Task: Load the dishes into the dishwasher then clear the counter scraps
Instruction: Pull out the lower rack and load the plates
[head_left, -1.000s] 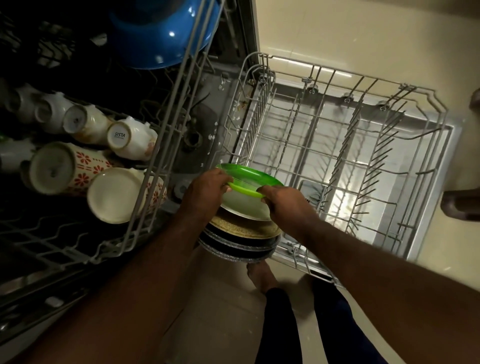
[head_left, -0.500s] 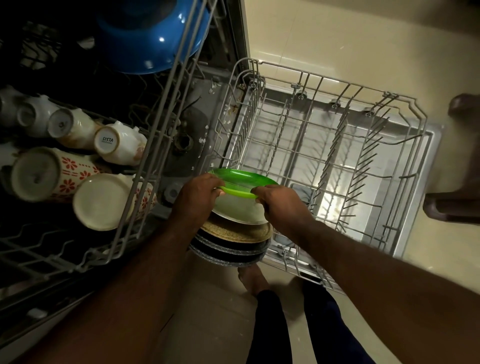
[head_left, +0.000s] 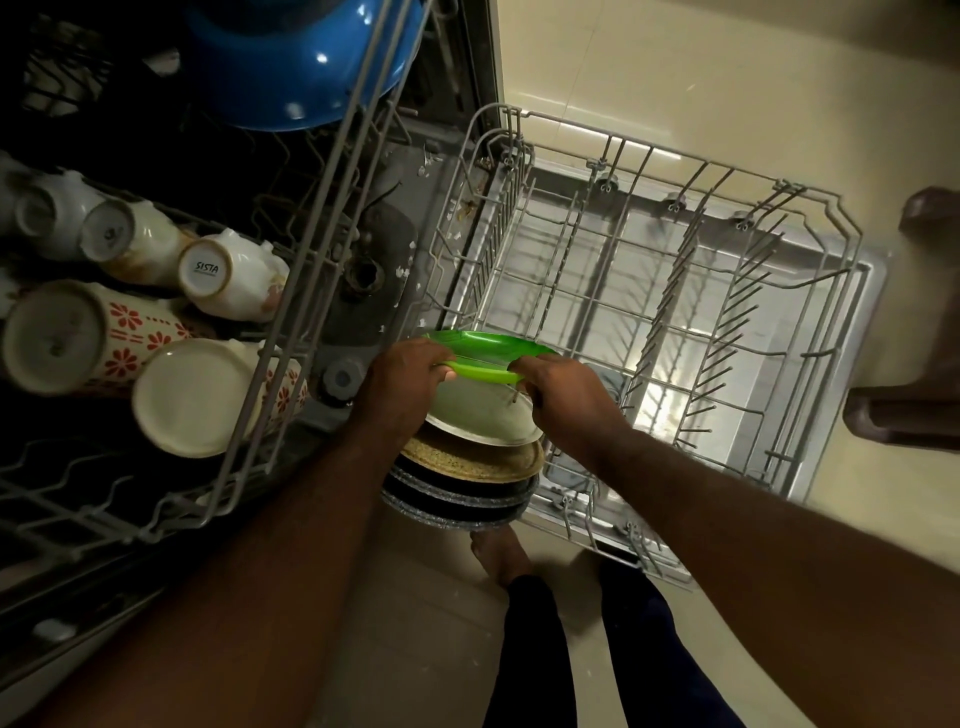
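A stack of plates (head_left: 467, 467) is carried at the near left corner of the pulled-out lower dishwasher rack (head_left: 649, 322). My left hand (head_left: 402, 384) grips the stack's left side. On top lies a green plate (head_left: 483, 349), its front rim lifted off the pale plate under it. My right hand (head_left: 566, 395) pinches the green plate's right rim. Below come a steel plate, a speckled tan one and dark speckled ones. The lower rack holds no dishes.
The upper rack (head_left: 249, 415) juts out at the left with several upturned mugs (head_left: 78, 338) and a blue bowl (head_left: 306, 57). A dark brown stool (head_left: 914, 400) stands at the right edge. My legs and a bare foot (head_left: 498, 556) are on the tiled floor below.
The view has shifted a little left and down. Both hands keep the same hold on the plates, and the green plate's front rim stays raised.
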